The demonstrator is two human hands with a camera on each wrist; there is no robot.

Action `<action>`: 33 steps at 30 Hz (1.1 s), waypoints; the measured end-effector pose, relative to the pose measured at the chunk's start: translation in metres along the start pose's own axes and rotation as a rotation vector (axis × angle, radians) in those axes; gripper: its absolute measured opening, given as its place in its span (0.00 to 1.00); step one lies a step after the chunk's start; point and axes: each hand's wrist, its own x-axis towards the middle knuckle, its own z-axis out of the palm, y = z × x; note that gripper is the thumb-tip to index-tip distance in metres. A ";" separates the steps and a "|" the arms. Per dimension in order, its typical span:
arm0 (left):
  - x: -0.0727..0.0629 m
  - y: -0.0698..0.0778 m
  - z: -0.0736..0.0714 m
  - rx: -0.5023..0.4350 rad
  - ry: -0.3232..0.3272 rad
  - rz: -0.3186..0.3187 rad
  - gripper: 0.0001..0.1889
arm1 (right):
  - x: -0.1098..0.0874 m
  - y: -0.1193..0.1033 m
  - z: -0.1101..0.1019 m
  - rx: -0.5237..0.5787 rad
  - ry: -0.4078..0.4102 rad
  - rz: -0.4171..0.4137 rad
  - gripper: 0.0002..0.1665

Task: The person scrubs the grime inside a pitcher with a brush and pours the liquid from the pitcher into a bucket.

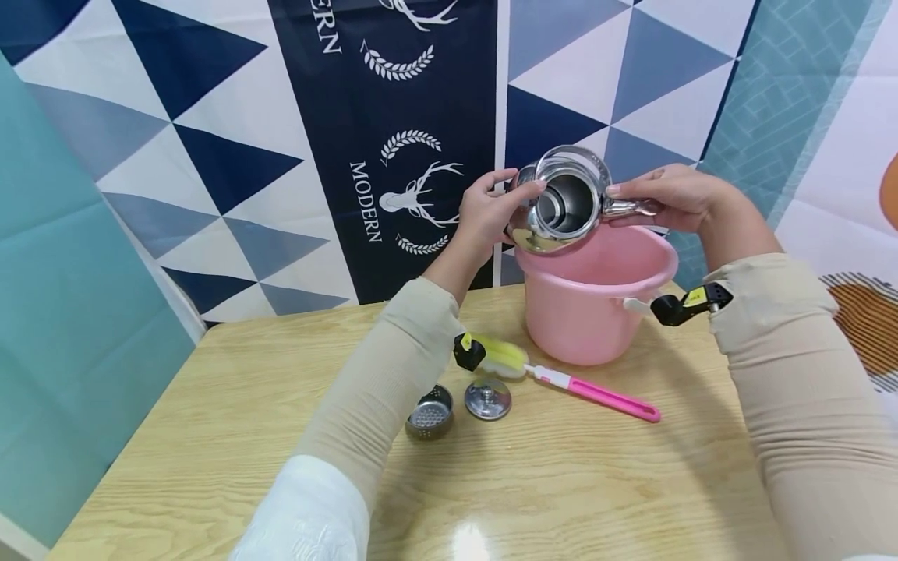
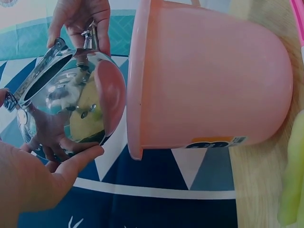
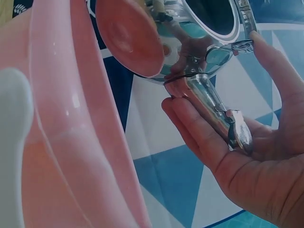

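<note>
Both hands hold a shiny steel teapot (image 1: 540,238) above the pink bucket (image 1: 592,323), its round open mouth tilted toward the head camera and its dark inside showing. My left hand (image 1: 484,204) grips the side of the body, thumb near the rim and fingers spread beneath, as the left wrist view shows. My right hand (image 1: 679,196) holds the spout (image 3: 209,102), with fingers under it and the thumb up at the loop handle (image 3: 246,19). The polished body (image 2: 61,95) mirrors the hand and bucket.
On the wooden table (image 1: 281,405) lie a yellow sponge brush with a pink handle (image 1: 610,396), a round steel lid (image 1: 487,399) and a perforated steel strainer (image 1: 430,413), partly behind the left sleeve. A patterned cloth wall (image 1: 217,167) stands close behind the bucket.
</note>
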 end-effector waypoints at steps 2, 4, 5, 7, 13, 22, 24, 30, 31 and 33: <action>0.001 -0.001 0.000 0.015 -0.005 0.007 0.29 | 0.001 0.000 -0.001 -0.037 0.006 0.011 0.11; 0.003 -0.001 0.000 0.039 -0.015 0.017 0.29 | 0.001 0.001 -0.002 -0.067 0.012 0.024 0.12; 0.003 -0.002 0.000 0.054 -0.018 0.023 0.29 | 0.002 0.001 -0.003 -0.092 0.012 0.029 0.12; 0.005 -0.002 -0.001 0.086 -0.025 0.042 0.30 | 0.002 0.001 -0.004 -0.150 0.014 0.034 0.12; 0.007 -0.001 -0.001 0.164 -0.049 0.083 0.31 | 0.002 0.001 -0.005 -0.302 0.052 0.043 0.11; 0.008 0.000 0.006 0.267 -0.070 0.161 0.30 | 0.002 0.005 -0.010 -0.413 0.053 -0.007 0.07; 0.008 0.000 0.007 0.305 -0.072 0.187 0.31 | 0.002 0.006 -0.011 -0.420 0.037 -0.018 0.07; 0.005 0.001 0.008 0.373 -0.089 0.223 0.32 | 0.002 0.010 -0.013 -0.450 0.036 -0.026 0.07; 0.005 0.001 0.009 0.384 -0.092 0.231 0.32 | 0.002 0.011 -0.013 -0.452 0.038 -0.025 0.07; 0.004 0.001 0.009 0.402 -0.099 0.254 0.32 | 0.001 0.012 -0.013 -0.460 0.033 -0.024 0.07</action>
